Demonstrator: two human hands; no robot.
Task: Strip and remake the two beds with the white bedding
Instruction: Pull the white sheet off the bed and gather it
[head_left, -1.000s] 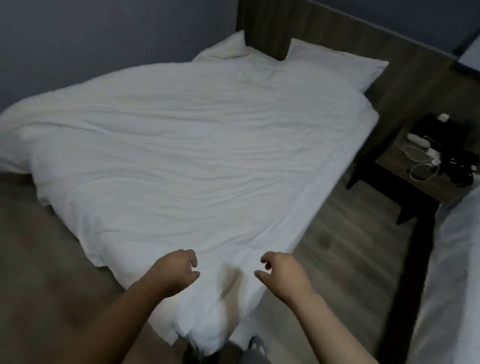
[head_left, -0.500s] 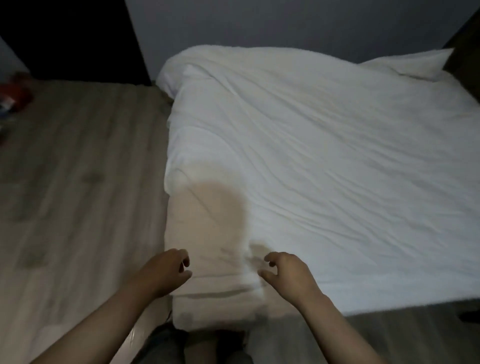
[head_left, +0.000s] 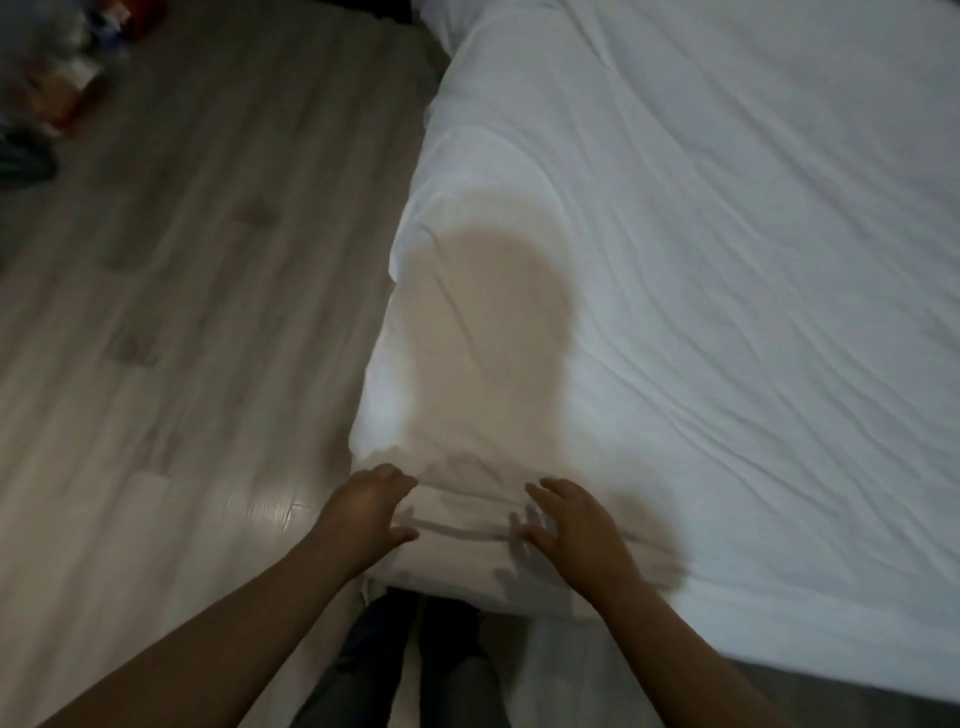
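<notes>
Head cam, looking straight down at the near corner of the bed. The white duvet covers the whole right side of the shot, wrinkled all over in long soft creases, and its corner hangs over the mattress edge right in front of the person. A big brownish shadow falls across that corner.

Left hand is at the outer edge of the corner, fingers loosely bent, thumb and fingers apart, touching the fabric but not clamped on it as far as I can see. Right hand rests just beside it on the folded edge, fingers spread and relaxed, gripping nothing.

The floor is pale wood-look planks, with a shiny glare patch near the left wrist. Some blurry red and orange clutter sits in the far top-left corner, too smeared to say what it is. Dark trouser legs show at the bottom between the arms.
</notes>
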